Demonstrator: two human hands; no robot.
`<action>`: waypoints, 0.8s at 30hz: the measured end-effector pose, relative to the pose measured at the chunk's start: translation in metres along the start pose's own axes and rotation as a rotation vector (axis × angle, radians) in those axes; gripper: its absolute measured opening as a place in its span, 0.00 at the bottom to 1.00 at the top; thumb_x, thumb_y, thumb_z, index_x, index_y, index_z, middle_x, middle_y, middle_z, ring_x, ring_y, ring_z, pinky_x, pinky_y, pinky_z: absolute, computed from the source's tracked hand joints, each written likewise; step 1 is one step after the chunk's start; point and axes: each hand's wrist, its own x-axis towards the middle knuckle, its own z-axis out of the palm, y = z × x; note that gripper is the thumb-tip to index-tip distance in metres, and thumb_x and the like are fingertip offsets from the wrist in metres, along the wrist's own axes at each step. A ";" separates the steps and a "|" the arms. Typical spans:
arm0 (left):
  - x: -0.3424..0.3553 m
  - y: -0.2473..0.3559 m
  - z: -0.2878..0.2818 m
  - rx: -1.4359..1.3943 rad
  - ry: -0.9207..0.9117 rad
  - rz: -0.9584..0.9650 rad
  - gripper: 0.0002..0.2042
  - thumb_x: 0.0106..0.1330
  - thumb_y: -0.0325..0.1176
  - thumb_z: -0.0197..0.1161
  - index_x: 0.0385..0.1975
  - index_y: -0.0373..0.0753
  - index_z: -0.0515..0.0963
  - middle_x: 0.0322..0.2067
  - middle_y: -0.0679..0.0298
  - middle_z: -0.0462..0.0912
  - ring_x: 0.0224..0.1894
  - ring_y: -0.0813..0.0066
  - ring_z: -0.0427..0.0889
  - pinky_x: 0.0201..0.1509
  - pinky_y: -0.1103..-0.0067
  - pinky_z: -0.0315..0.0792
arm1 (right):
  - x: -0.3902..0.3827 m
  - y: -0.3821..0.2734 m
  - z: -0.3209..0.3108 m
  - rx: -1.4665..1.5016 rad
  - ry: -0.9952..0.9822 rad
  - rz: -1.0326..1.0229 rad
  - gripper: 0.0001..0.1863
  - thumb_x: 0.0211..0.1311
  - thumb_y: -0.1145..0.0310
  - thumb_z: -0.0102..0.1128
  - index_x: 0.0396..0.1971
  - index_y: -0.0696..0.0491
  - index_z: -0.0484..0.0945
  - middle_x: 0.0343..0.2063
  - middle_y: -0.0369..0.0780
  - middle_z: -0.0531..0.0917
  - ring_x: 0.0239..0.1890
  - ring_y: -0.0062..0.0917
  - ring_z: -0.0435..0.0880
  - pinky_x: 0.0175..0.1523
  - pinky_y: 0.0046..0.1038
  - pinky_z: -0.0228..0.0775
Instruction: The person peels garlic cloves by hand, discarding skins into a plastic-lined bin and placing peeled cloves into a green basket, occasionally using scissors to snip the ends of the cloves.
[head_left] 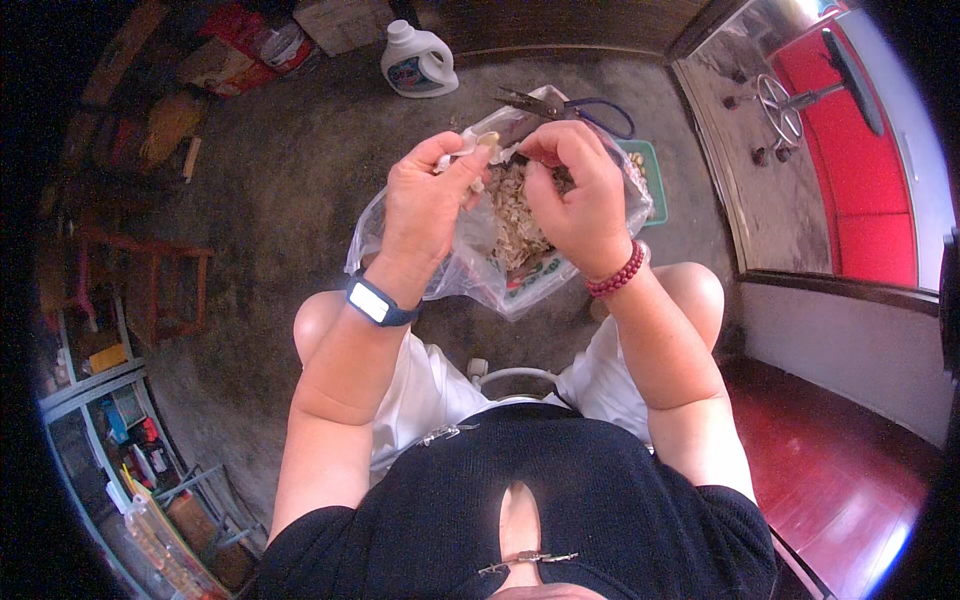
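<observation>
My left hand [425, 200] pinches a small pale yellowish, clove-like piece [488, 140] between thumb and forefinger. A whitish scrap shows beside those fingers. Close by on the right, my right hand [578, 195] is closed, its thumb and forefinger pressed together near the piece; what they hold is too small to make out. Beneath both hands lies a clear plastic bag [465, 270], spread wide with dry, papery beige peelings [515, 225] in it. Scissors [545, 103] with dark blades and blue handles rest at the bag's far edge.
A green basket [655, 180] with small pale pieces stands right of the bag. Beyond, a white jug [415, 62] is on the concrete floor. A wooden stool [165, 285] and a cluttered shelf [110, 390] stand left. At right are a doorway sill [840, 288] and a swivel chair [785, 105].
</observation>
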 end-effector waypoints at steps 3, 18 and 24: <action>0.001 -0.005 -0.004 0.014 -0.071 -0.023 0.03 0.59 0.26 0.63 0.32 0.38 0.77 0.27 0.66 0.80 0.25 0.82 0.76 0.22 0.87 0.65 | -0.002 -0.001 -0.001 0.159 -0.019 0.240 0.05 0.51 0.76 0.60 0.29 0.59 0.77 0.26 0.39 0.79 0.27 0.22 0.78 0.34 0.21 0.71; -0.007 -0.005 -0.002 0.223 -0.123 0.006 0.05 0.60 0.28 0.64 0.33 0.38 0.79 0.24 0.71 0.78 0.24 0.88 0.73 0.23 0.90 0.63 | -0.001 0.005 -0.011 0.740 -0.124 0.811 0.10 0.55 0.69 0.63 0.32 0.62 0.80 0.26 0.36 0.82 0.27 0.14 0.76 0.33 0.16 0.69; -0.007 -0.006 -0.001 0.386 -0.092 0.118 0.05 0.59 0.29 0.64 0.33 0.38 0.80 0.22 0.72 0.78 0.21 0.90 0.71 0.22 0.90 0.62 | -0.001 0.005 -0.010 0.696 -0.128 0.825 0.10 0.55 0.70 0.63 0.31 0.61 0.80 0.25 0.35 0.81 0.25 0.14 0.76 0.31 0.16 0.68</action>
